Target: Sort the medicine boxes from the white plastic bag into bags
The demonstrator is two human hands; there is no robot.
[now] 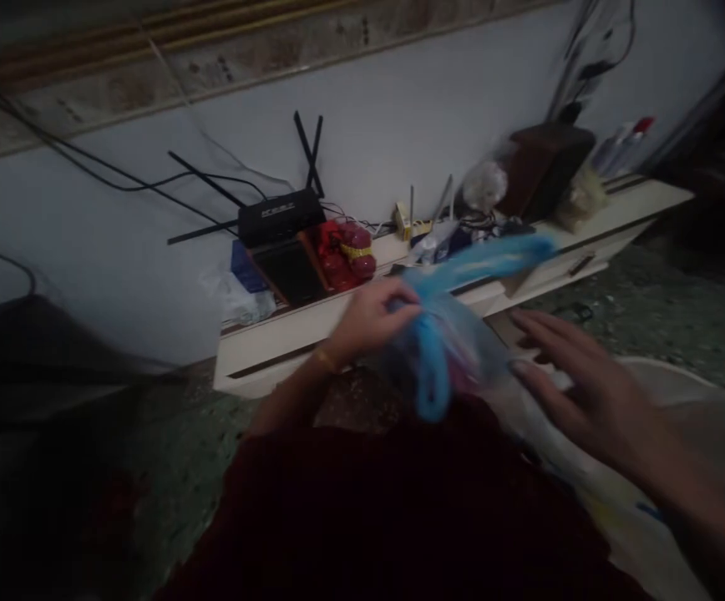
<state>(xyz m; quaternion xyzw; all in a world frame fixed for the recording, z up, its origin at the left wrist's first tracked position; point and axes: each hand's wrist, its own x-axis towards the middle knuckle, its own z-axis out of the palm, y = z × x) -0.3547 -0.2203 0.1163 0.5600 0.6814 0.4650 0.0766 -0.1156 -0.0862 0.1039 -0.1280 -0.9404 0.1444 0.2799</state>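
My left hand [372, 317] is closed on a clear plastic bag [456, 346] that holds blue and pink items, blurred by motion. A blue strip [488, 260] of it stretches up to the right. My right hand [579, 380] hovers just right of the bag with fingers stretched out and apart, holding nothing. A dark red garment [400, 509] lies over my lap below both hands.
A low white shelf [287, 334] runs along the wall. On it stand a black router [281, 215] with antennas, a red ornament [347, 250], a dark box [547, 167], spray bottles [626, 142] and small clutter. A pale basin [701, 409] sits at right on the speckled green floor [168, 451].
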